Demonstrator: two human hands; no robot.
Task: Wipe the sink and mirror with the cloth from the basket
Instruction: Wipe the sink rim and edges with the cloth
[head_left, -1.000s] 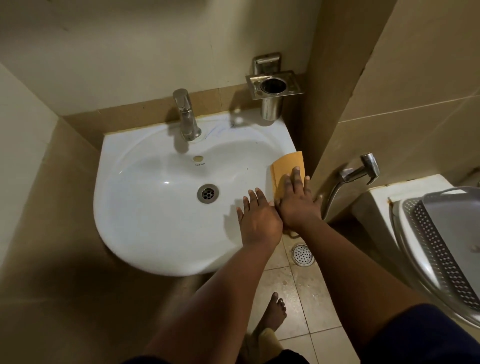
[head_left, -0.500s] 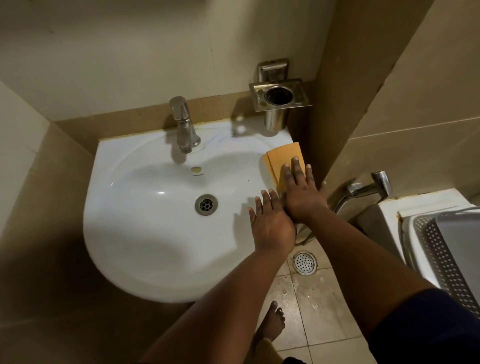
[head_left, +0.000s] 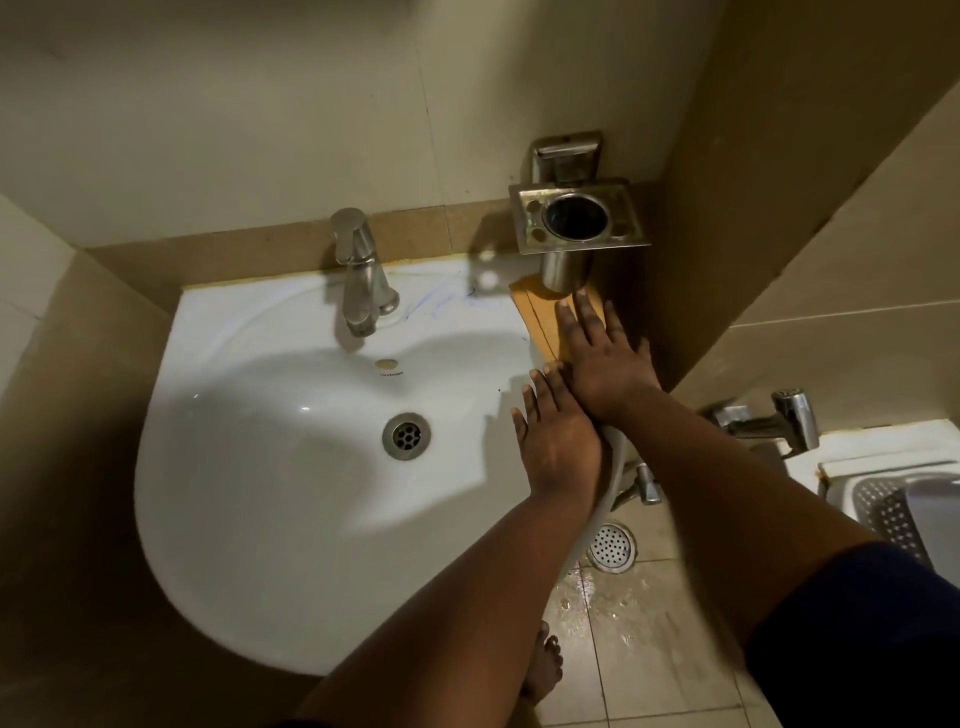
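A white wall-hung sink (head_left: 249, 467) fills the left half of the view, with a chrome tap (head_left: 361, 280) at its back and a round drain (head_left: 406, 435) in the bowl. A folded orange cloth (head_left: 540, 317) lies flat on the sink's right rim near the back corner. My right hand (head_left: 605, 358) presses on the cloth with fingers spread flat. Just in front of it, my left hand (head_left: 556, 436) rests flat on the right rim, holding nothing, its fingertips touching the right hand. The mirror is out of view.
A steel cup holder (head_left: 574, 218) juts from the wall right above the cloth. A side wall stands close on the right, with a spray tap (head_left: 779, 421) and hose. A grey perforated basket (head_left: 893, 504) sits at far right. The tiled floor below has a drain (head_left: 612, 545) and wet patches.
My right hand has slid the orange cloth backward along the right rim toward the back corner under the cup holder. My left hand followed along the rim behind it.
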